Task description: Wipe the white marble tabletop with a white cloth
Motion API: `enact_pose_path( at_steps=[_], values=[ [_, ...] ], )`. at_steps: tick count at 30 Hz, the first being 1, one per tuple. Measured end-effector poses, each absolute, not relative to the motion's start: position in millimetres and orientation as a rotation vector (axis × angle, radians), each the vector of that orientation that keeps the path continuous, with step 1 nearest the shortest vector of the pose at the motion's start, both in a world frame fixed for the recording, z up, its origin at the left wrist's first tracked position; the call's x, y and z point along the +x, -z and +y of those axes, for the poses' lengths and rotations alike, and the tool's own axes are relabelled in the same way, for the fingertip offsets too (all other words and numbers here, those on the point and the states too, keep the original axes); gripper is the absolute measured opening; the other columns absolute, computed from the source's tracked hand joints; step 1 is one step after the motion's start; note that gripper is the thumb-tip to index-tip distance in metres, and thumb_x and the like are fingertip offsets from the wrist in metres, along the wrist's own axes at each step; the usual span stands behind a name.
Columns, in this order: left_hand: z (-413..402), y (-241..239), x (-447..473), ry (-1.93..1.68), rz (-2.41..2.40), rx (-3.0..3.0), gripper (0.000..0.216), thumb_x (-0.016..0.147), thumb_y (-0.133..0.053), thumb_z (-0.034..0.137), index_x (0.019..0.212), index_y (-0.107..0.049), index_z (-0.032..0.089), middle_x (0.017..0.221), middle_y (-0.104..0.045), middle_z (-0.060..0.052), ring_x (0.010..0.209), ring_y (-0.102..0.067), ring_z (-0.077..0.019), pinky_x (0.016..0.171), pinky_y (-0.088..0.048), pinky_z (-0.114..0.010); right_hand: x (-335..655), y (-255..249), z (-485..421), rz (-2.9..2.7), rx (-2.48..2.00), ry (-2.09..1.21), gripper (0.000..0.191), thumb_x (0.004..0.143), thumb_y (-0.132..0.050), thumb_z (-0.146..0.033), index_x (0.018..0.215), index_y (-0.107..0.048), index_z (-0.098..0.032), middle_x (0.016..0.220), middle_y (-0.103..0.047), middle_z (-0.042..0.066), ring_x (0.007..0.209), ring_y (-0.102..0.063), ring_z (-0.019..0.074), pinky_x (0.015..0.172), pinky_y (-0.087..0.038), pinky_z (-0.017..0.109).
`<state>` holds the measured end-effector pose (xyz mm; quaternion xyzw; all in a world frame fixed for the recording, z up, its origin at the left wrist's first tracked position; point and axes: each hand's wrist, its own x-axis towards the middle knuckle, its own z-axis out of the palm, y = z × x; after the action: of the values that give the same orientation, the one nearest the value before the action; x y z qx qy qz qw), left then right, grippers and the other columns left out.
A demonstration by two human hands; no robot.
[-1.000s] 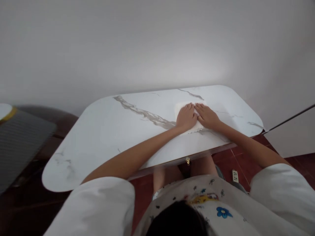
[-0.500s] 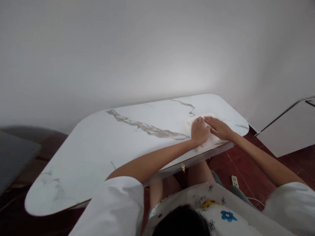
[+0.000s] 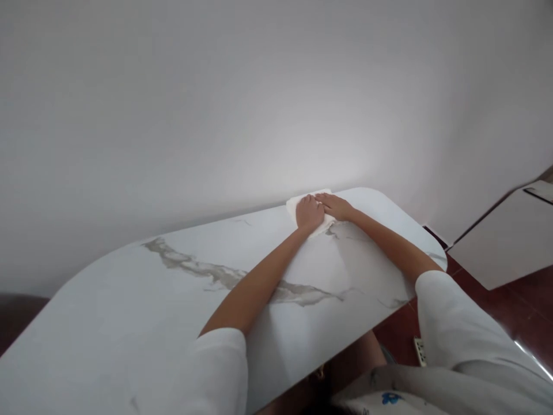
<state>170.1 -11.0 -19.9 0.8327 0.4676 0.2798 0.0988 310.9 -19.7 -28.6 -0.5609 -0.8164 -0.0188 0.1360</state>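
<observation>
A folded white cloth (image 3: 292, 206) lies on the white marble-patterned tabletop (image 3: 207, 323), at its far edge by the wall. My left hand (image 3: 310, 213) is on top of the cloth, its fingers bent over and gripping it. Beside it, my right hand (image 3: 336, 206) rests flat with fingers stretched toward the left hand, pressing on the cloth. The two hands touch or nearly touch at the fingers. Part of the cloth is hidden beneath them.
A plain pale wall (image 3: 259, 104) rises right behind the table. To the right stands a white panel-sided piece (image 3: 505, 236) on the red tiled floor (image 3: 510, 305). A power strip (image 3: 419, 351) lies on the floor below the table's near edge.
Both hands and the cloth have moved from near the table's front edge to its far edge, away from me and somewhat left. My view has leaned forward over the table.
</observation>
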Motion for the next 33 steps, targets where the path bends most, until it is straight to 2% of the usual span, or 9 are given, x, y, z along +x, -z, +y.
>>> enact_pose_path(
  at_steps=[4, 8, 11, 14, 17, 22, 26, 30, 33],
  values=[
    [10, 22, 195, -0.863, 1.435, 2.414, 0.029, 0.088, -0.035, 0.017, 0.109, -0.054, 0.013, 0.115, -0.057, -0.014, 0.117, -0.046, -0.0286, 0.102, -0.029, -0.043, 335, 30, 10, -2.367, -1.587, -0.001, 0.050, 0.094, -0.025, -0.037, 0.139, -0.038, -0.020, 0.144, -0.040, 0.003, 0.134, -0.032, 0.0187, 0.113, -0.024, 0.039],
    [5, 23, 229, -0.833, 1.364, 2.489, 0.031, 0.090, -0.036, 0.018, 0.114, -0.051, 0.006, 0.120, -0.055, -0.016, 0.118, -0.044, -0.0264, 0.104, -0.027, -0.039, 372, 32, -1, -2.310, -1.695, -0.011, 0.057, 0.094, -0.019, -0.042, 0.141, -0.035, -0.015, 0.147, -0.035, 0.006, 0.136, -0.028, 0.0191, 0.114, -0.021, 0.037],
    [-15, 24, 247, -0.807, 1.285, 2.566, 0.037, 0.090, -0.034, 0.019, 0.122, -0.047, 0.004, 0.130, -0.049, -0.016, 0.123, -0.040, -0.0252, 0.106, -0.026, -0.038, 392, 34, -33, -2.279, -1.751, 0.019, 0.058, 0.094, -0.018, -0.041, 0.143, -0.032, -0.014, 0.148, -0.032, 0.005, 0.138, -0.025, 0.0206, 0.114, -0.019, 0.040],
    [-45, 25, 253, -0.762, 1.216, 2.632, 0.042, 0.090, -0.032, 0.022, 0.126, -0.045, 0.007, 0.135, -0.046, -0.014, 0.127, -0.038, -0.0246, 0.108, -0.025, -0.037, 397, 34, -74, -2.223, -1.818, 0.024, 0.057, 0.093, -0.019, -0.040, 0.144, -0.030, -0.016, 0.149, -0.030, 0.005, 0.138, -0.023, 0.0248, 0.112, -0.023, 0.046],
    [-77, 23, 247, -0.698, 1.164, 2.646, 0.044, 0.090, -0.032, 0.023, 0.129, -0.044, 0.007, 0.139, -0.043, -0.014, 0.129, -0.036, -0.0245, 0.110, -0.023, -0.036, 390, 32, -113, -2.200, -1.886, 0.016, 0.057, 0.093, -0.021, -0.038, 0.144, -0.029, -0.015, 0.149, -0.030, 0.006, 0.138, -0.023, 0.0268, 0.111, -0.024, 0.048],
    [-133, 16, 221, -0.620, 1.088, 2.600, 0.047, 0.088, -0.036, 0.023, 0.132, -0.041, 0.005, 0.141, -0.040, -0.015, 0.132, -0.034, -0.0244, 0.113, -0.021, -0.035, 363, 29, -179, -2.182, -1.933, 0.087, 0.054, 0.094, -0.024, -0.036, 0.143, -0.031, -0.015, 0.149, -0.032, 0.006, 0.138, -0.024, 0.0248, 0.111, -0.025, 0.045],
    [-182, 16, 196, -0.605, 1.026, 2.516, 0.051, 0.083, -0.041, 0.024, 0.133, -0.041, 0.009, 0.142, -0.041, -0.013, 0.134, -0.033, -0.0232, 0.114, -0.020, -0.034, 341, 27, -240, -2.207, -1.877, 0.149, 0.053, 0.094, -0.025, -0.032, 0.144, -0.029, -0.015, 0.148, -0.032, 0.006, 0.138, -0.024, 0.0229, 0.112, -0.025, 0.043],
    [-229, 19, 189, -0.583, 1.005, 2.392, 0.058, 0.081, -0.046, 0.029, 0.136, -0.038, 0.014, 0.144, -0.038, -0.009, 0.136, -0.029, -0.0254, 0.116, -0.019, -0.038, 338, 25, -292, -2.245, -1.832, 0.106, 0.053, 0.094, -0.027, -0.032, 0.146, -0.024, -0.023, 0.149, -0.029, 0.001, 0.138, -0.022, 0.0189, 0.113, -0.024, 0.041],
    [-249, 20, 202, -0.560, 0.991, 2.375, 0.060, 0.080, -0.046, 0.029, 0.137, -0.038, 0.013, 0.146, -0.036, -0.009, 0.137, -0.027, -0.0258, 0.116, -0.018, -0.040, 352, 23, -311, -2.230, -1.867, 0.059, 0.053, 0.094, -0.028, -0.034, 0.146, -0.023, -0.027, 0.149, -0.030, -0.001, 0.138, -0.023, 0.0192, 0.112, -0.026, 0.042]
  ],
)
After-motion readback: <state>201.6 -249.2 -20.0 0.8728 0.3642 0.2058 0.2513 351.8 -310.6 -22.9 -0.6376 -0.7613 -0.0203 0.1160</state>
